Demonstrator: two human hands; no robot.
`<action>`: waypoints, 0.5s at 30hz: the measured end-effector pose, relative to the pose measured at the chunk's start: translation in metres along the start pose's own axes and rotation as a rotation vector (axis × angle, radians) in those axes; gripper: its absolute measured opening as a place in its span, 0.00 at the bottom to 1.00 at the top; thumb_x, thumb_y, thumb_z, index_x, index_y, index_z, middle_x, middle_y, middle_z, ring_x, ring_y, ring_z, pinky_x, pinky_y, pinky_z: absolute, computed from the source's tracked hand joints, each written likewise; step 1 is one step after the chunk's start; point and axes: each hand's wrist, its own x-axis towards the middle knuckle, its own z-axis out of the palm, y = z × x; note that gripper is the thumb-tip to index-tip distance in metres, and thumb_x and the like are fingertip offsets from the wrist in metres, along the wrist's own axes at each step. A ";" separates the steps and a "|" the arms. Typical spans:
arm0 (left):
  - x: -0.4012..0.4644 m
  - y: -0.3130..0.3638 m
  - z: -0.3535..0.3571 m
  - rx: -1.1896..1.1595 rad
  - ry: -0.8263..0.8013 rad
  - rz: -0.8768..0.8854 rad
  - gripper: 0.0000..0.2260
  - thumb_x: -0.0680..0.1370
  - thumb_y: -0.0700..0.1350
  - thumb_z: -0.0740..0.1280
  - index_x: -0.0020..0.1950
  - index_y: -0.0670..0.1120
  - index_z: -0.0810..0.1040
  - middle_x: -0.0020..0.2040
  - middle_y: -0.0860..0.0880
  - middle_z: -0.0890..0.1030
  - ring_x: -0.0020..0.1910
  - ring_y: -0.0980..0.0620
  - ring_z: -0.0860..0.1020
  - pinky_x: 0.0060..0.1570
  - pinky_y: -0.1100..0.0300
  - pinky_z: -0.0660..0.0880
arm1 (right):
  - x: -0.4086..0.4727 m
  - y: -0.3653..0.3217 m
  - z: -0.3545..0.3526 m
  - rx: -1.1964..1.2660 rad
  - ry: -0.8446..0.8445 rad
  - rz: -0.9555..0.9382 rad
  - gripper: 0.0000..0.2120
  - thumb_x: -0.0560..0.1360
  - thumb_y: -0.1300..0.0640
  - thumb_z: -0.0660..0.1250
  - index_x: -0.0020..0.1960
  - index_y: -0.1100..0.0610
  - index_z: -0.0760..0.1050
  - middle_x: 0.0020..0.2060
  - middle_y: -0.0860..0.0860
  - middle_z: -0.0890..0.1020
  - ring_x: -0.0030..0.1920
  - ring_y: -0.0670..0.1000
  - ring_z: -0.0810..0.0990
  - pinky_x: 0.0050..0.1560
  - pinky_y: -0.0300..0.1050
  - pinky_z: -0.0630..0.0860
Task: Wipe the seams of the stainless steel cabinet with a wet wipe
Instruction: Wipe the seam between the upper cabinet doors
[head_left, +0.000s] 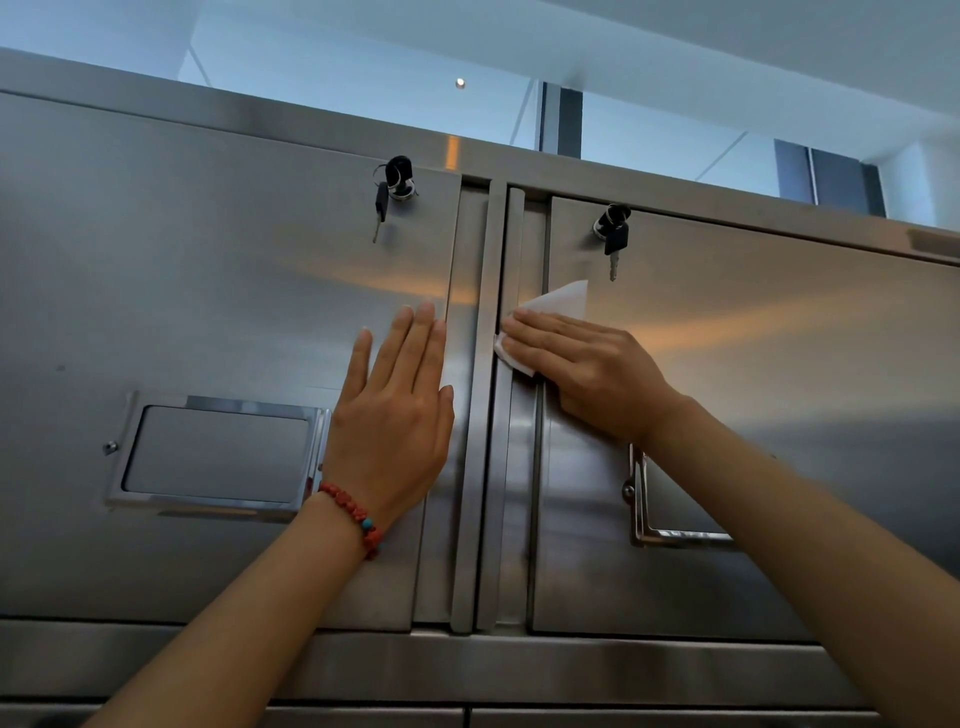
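Steel cabinet (208, 291), right hand (587, 374) pressing wipe (558, 301) on seam, apparently flat

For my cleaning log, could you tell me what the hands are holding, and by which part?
The right hand presses the wet wipe flat against the cabinet seam, fingers covering its middle. The left hand lies flat on the left door, holding nothing.

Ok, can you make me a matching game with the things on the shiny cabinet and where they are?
Things:
1. wet wipe
2. red bracelet
3. left hand
4. key

Places:
A. hanging from the right door's lock
B. flat on the left door
C. on the left wrist
D. under the right hand, at the middle seam

Pairs: 1-D, 2-C, 3-B, 4-A
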 end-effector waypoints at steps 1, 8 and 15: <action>0.000 0.000 0.000 -0.002 0.002 0.001 0.25 0.79 0.47 0.49 0.72 0.36 0.63 0.72 0.38 0.63 0.72 0.41 0.61 0.69 0.40 0.60 | -0.002 -0.002 0.000 0.008 -0.006 -0.009 0.14 0.71 0.69 0.71 0.57 0.66 0.79 0.56 0.61 0.80 0.58 0.60 0.79 0.53 0.56 0.79; 0.000 0.000 0.000 0.002 0.001 0.001 0.25 0.79 0.47 0.49 0.72 0.36 0.63 0.72 0.38 0.63 0.72 0.41 0.62 0.69 0.40 0.61 | 0.007 0.005 -0.001 -0.018 0.023 0.009 0.13 0.72 0.72 0.66 0.56 0.66 0.80 0.55 0.61 0.81 0.57 0.60 0.80 0.51 0.56 0.80; 0.000 0.000 0.001 0.001 0.007 -0.001 0.24 0.79 0.47 0.49 0.71 0.36 0.64 0.72 0.38 0.64 0.71 0.41 0.62 0.68 0.40 0.61 | 0.001 0.000 0.000 0.002 -0.015 0.007 0.13 0.72 0.69 0.69 0.57 0.66 0.79 0.56 0.62 0.80 0.58 0.60 0.79 0.53 0.57 0.79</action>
